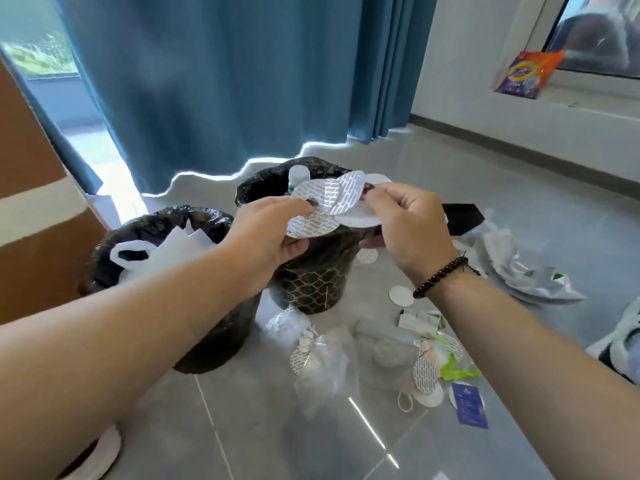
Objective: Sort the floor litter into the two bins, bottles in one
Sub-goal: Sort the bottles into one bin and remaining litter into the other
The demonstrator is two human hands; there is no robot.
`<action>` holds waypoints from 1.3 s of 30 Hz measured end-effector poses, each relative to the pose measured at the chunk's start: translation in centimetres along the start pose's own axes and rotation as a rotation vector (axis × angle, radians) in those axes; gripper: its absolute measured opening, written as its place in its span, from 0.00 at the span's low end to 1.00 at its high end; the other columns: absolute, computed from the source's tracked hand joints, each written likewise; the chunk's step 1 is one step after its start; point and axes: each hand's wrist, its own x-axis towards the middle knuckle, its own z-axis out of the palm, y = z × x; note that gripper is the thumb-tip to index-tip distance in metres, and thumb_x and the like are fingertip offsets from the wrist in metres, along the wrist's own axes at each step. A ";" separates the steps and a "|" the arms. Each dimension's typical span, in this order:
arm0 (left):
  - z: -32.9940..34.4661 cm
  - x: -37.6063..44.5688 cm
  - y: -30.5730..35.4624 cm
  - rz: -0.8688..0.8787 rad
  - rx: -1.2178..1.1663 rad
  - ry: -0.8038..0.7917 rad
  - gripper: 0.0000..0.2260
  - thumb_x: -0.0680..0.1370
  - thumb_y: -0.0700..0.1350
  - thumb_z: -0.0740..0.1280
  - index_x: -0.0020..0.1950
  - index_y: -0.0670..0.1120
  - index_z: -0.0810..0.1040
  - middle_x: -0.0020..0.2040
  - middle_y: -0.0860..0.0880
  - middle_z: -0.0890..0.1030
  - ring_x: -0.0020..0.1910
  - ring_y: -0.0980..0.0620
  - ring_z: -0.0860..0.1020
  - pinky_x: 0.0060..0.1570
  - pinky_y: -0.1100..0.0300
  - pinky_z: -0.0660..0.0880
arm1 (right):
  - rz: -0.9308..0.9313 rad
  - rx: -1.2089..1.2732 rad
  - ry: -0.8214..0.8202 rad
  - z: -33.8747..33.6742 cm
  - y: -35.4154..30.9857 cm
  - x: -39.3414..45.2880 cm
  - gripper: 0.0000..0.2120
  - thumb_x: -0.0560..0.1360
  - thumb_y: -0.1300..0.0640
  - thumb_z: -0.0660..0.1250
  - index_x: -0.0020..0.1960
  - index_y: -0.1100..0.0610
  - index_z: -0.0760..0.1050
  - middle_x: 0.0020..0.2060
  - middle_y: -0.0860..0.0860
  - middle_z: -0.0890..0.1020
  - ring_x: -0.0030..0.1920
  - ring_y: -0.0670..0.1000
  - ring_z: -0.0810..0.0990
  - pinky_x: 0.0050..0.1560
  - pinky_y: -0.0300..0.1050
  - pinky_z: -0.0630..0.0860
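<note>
Both hands hold a bunch of round white foil seal discs point(325, 202) above the right bin point(311, 285). My left hand point(273, 230) pinches the printed discs from the left. My right hand point(405, 223) pinches the plain white discs from the right. The right bin has a black liner and a gold lattice pattern, and a white bottle cap point(298, 174) shows inside it. The left bin point(166, 230), also black-lined, holds a white plastic bag point(152, 254). More discs point(427, 375) and clear wrappers point(325, 362) lie on the grey floor.
A blue curtain point(225, 81) hangs behind the bins. A brown cardboard box point(31, 202) stands at the left. Crumpled silver packaging point(526, 271) and a black bag point(464, 216) lie at the right. A blue card point(471, 405) lies near the front. A purple-orange packet point(526, 74) sits on the sill.
</note>
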 end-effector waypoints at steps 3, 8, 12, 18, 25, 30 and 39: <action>-2.8 0.3 2.6 0.110 0.129 0.044 0.02 0.75 0.38 0.70 0.46 0.43 0.81 0.36 0.47 0.83 0.33 0.54 0.79 0.28 0.64 0.74 | 0.138 0.171 -0.068 2.2 -1.8 0.4 0.11 0.79 0.57 0.60 0.41 0.56 0.78 0.39 0.58 0.80 0.43 0.60 0.83 0.32 0.46 0.80; -8.7 1.3 3.8 0.143 0.351 0.138 0.03 0.75 0.40 0.70 0.48 0.45 0.79 0.40 0.47 0.84 0.35 0.54 0.82 0.30 0.63 0.77 | 0.183 0.258 -0.214 6.7 -2.0 1.1 0.12 0.74 0.69 0.62 0.51 0.58 0.79 0.54 0.55 0.78 0.52 0.54 0.80 0.37 0.45 0.82; -13.4 1.9 3.0 0.118 0.369 0.216 0.08 0.75 0.40 0.71 0.52 0.47 0.78 0.44 0.47 0.84 0.36 0.55 0.83 0.29 0.63 0.78 | 0.101 0.128 -0.191 10.8 0.0 2.0 0.21 0.69 0.69 0.67 0.56 0.48 0.77 0.54 0.46 0.77 0.57 0.52 0.78 0.52 0.52 0.80; -19.2 2.6 2.3 0.139 0.481 0.307 0.18 0.75 0.40 0.71 0.64 0.46 0.76 0.52 0.44 0.83 0.46 0.47 0.83 0.42 0.52 0.82 | 0.121 -0.064 -0.024 13.8 0.8 3.3 0.29 0.69 0.65 0.69 0.67 0.51 0.66 0.53 0.45 0.71 0.61 0.55 0.73 0.57 0.58 0.77; -21.1 2.1 0.8 0.197 0.672 0.357 0.11 0.76 0.42 0.70 0.57 0.47 0.80 0.48 0.47 0.82 0.41 0.55 0.80 0.32 0.65 0.75 | -0.171 -0.408 -0.126 17.8 -0.9 2.8 0.06 0.70 0.63 0.67 0.47 0.59 0.75 0.42 0.52 0.82 0.43 0.52 0.79 0.41 0.42 0.73; -21.8 2.2 -0.6 0.185 0.733 0.439 0.11 0.76 0.46 0.69 0.57 0.45 0.78 0.44 0.50 0.79 0.38 0.54 0.77 0.35 0.60 0.74 | -0.046 -0.375 -0.186 20.3 -0.2 3.2 0.06 0.72 0.64 0.66 0.43 0.54 0.78 0.41 0.48 0.81 0.45 0.47 0.79 0.44 0.37 0.75; -22.2 0.2 -3.5 0.280 0.602 0.333 0.09 0.78 0.39 0.65 0.56 0.47 0.78 0.41 0.50 0.82 0.38 0.56 0.82 0.41 0.59 0.79 | -0.040 -0.464 -0.311 19.0 0.2 1.6 0.12 0.70 0.62 0.63 0.37 0.49 0.83 0.33 0.41 0.80 0.30 0.42 0.71 0.28 0.31 0.64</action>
